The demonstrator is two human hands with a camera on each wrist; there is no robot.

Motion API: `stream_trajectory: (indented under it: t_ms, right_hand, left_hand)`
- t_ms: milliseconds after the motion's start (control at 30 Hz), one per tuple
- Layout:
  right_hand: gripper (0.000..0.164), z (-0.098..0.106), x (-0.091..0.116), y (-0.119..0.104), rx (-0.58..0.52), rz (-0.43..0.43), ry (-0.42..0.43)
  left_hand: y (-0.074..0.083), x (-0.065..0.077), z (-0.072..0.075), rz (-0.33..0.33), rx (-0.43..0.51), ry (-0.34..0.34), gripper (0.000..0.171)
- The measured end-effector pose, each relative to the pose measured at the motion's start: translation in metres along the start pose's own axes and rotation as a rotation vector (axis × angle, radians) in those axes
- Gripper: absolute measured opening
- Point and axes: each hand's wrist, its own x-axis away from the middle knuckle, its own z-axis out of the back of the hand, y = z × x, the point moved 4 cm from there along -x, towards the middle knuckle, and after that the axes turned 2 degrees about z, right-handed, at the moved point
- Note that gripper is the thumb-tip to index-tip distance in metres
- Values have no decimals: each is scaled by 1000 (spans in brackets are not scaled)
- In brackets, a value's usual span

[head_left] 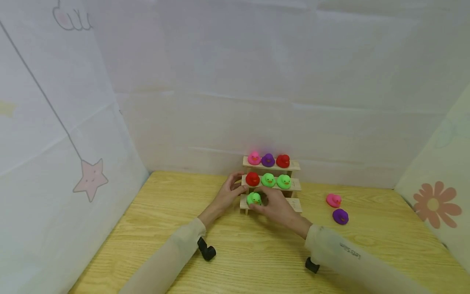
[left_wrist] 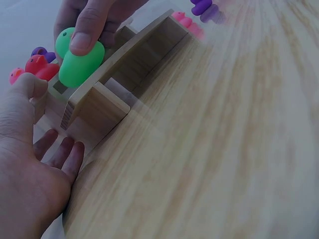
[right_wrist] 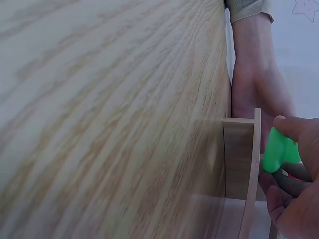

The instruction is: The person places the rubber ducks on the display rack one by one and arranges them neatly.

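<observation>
A three-step wooden stand carries small rubber ducks. My right hand pinches a green duck between thumb and fingers at the left end of the lowest step. In the left wrist view, the right thumb presses on the back of that duck, close over the board. My left hand grips the stand's left end, thumb by the front of the middle step and fingers round the side. Beside that thumb sits a red duck; two green ducks, left and right, share its step.
On the top step are a pink duck, a purple duck and a red duck. Another pink duck and purple duck lie on the wooden table, right of the stand. A white sheet hangs behind.
</observation>
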Motion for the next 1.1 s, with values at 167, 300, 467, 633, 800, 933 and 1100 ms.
stream_trajectory:
  t_ms: [167, 300, 467, 633, 800, 933, 1100]
  right_hand:
    - [43, -1, -1, -2, 9, -21, -4]
    - [43, -2, 0, -4, 24, -21, -18]
    - [43, -4, -1, -2, 39, 10, -25]
    - [44, -6, -1, 0, 43, 28, -32]
    - [47, -6, 1, 2, 46, 21, -41]
    - [48, -5, 4, 1, 31, 47, -36]
    - [50, 2, 10, -2, 9, 46, -40]
  left_hand:
    - [0, -1, 1, 14, -9, -20, 62]
    - [-13, -7, 4, 27, -21, -22, 63]
    - [-31, -13, 7, 11, -21, 21, 60]
    - [-32, -12, 7, 1, -3, 41, 56]
    - [-32, -12, 6, -4, 7, 46, 54]
    - [-33, -13, 6, -2, 0, 47, 54]
    - [-32, -12, 7, 1, 2, 51, 53]
